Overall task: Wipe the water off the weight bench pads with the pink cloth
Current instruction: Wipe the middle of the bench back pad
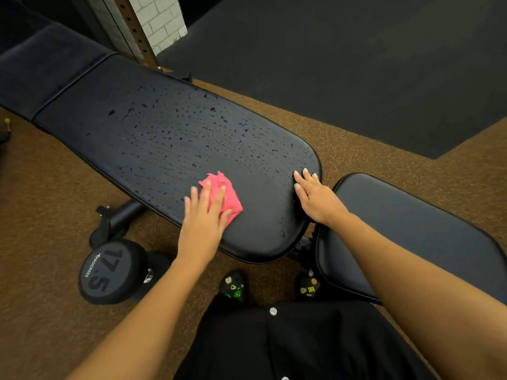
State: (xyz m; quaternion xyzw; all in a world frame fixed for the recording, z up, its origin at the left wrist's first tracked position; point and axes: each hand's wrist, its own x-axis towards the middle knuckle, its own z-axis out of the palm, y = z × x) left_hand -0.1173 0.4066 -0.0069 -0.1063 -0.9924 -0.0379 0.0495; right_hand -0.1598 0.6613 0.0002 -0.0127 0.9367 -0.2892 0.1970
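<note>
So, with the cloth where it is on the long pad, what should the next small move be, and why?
Probably push the pink cloth forward under the left hand, away from the body, into the water drops. The left hand presses it flat near the long pad's near edge, while beads cover most of the surface beyond. The right hand rests on the pad's end.

Pink cloth [223, 196] on a black back pad [175, 138] speckled with water beads; the seat pad [406, 229] is plain black. Brown flecked floor [49, 193], perhaps rubber; a white-lettered black dumbbell [109, 272].
</note>
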